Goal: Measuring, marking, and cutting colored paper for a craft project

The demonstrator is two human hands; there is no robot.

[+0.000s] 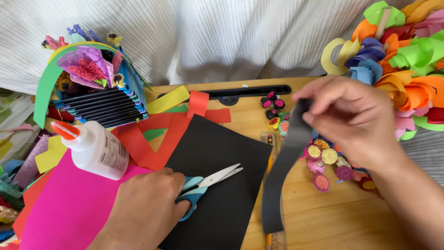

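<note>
We're over a wooden table (pixel 323 217) by a white curtain (pixel 208 37). Our left hand (pixel 148 208) grips teal scissors (pixel 208 183), blades pointing up-right on black paper (pixel 222 157); our right hand (pixel 351 115) pinches a black strip (pixel 282 176) hanging lengthwise.

White glue bottle (pixel 96 149) with orange cap and printed label lies on pink paper (pixel 69 208).

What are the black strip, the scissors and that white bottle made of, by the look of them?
Black strip: most likely matte paper, since it hangs thin and bends softly from the right hand.
Scissors: shiny blades that look like metal, with teal handles that seem to be plastic, under the left hand.
White bottle: smooth and slightly glossy, probably plastic, with an orange cap.
</note>
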